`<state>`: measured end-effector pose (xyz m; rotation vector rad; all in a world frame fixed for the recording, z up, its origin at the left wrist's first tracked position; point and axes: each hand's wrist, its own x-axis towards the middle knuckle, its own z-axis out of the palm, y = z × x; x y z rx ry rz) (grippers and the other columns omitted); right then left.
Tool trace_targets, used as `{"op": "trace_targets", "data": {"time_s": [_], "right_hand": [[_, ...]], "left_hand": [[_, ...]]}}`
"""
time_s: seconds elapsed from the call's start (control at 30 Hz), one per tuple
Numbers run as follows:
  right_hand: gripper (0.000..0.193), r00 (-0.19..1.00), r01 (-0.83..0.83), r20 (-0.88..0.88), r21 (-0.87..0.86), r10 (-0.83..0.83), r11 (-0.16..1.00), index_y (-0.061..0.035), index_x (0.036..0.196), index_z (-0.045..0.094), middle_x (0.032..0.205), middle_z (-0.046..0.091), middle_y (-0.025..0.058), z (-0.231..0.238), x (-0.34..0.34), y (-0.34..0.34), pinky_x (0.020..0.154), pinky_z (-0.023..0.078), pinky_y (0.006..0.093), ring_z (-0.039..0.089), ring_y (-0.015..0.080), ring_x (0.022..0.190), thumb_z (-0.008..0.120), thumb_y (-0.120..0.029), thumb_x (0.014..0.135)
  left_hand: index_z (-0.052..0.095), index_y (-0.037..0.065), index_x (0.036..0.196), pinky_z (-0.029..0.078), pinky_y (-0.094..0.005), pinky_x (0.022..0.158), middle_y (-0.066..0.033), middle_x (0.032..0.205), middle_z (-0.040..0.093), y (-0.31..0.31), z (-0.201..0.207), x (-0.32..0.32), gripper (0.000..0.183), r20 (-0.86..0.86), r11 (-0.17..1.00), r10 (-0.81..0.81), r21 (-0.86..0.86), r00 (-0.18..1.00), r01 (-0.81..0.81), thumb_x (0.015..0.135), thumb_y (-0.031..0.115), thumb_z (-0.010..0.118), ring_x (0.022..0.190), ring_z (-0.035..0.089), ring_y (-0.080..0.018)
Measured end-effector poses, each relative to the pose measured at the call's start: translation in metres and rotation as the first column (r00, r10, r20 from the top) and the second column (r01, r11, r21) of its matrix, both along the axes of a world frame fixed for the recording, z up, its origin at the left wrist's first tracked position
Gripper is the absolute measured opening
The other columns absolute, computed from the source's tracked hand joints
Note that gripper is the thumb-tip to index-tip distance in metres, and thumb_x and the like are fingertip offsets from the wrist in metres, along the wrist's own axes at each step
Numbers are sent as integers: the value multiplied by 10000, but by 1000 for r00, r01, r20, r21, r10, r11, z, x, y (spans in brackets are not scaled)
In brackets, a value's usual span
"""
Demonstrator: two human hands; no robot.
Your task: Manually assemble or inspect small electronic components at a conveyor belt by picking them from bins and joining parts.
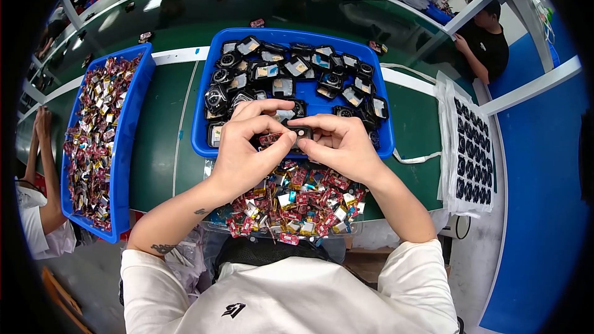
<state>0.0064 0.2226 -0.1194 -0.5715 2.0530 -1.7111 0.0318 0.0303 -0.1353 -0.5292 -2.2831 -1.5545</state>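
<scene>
Both my hands meet over the near edge of a blue tray (199, 125) full of black watch cases (266, 70). Between them is a small black watch case (302, 130), pinched by the fingertips from both sides. My left hand (247, 142) curls around its left side, with a red circuit board (270, 138) showing under the fingers. My right hand (343, 147) grips the other side with thumb and index finger. Just below the hands lies a heap of red circuit boards with small silver and yellow battery cells (303, 201). The fingers partly hide the held case.
To the left, a long blue bin (133, 108) holds many more red boards. On the right lies a white sheet (450, 142) with rows of black parts. A green conveyor (192, 6) crosses behind, carrying scattered pieces. Co-workers sit at the left and far right.
</scene>
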Motion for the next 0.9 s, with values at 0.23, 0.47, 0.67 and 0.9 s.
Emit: {"op": "trace_targets", "data": {"time_s": [0.23,0.47,0.67,0.9], "right_hand": [[297,1000,-2,-20,-1,2,1000,23,1146,597,906,629,52,-1,1,-1,665,507,197,593,59,748,614,-39,856],[263,976,26,-214,-54,-37,998,24,1093,626,892,642,78,-5,4,-6,584,485,186,585,50,693,612,-43,839],[220,969,122,-206,-66,-133,990,23,1046,652,877,652,80,-8,5,-7,609,497,194,608,71,730,618,-51,841],[201,975,204,-43,-205,-217,957,19,1027,662,904,666,89,-5,3,-4,651,535,222,635,103,775,610,-36,841]], "left_hand": [[670,29,741,408,-342,851,-96,1075,647,0,0,0,62,38,1000,1,8,999,-2,730,88,685,981,536,-221],[670,28,738,419,-346,845,-94,1027,665,0,-2,0,53,-6,999,25,-35,1000,-25,726,79,683,950,554,-219],[670,25,757,426,-341,839,-97,1030,661,3,-1,1,60,10,998,41,-39,999,-40,730,76,686,963,558,-224],[682,29,852,461,-312,759,-96,1011,645,5,-3,6,112,-144,998,69,-2,987,-70,754,80,700,867,591,-220]]}}
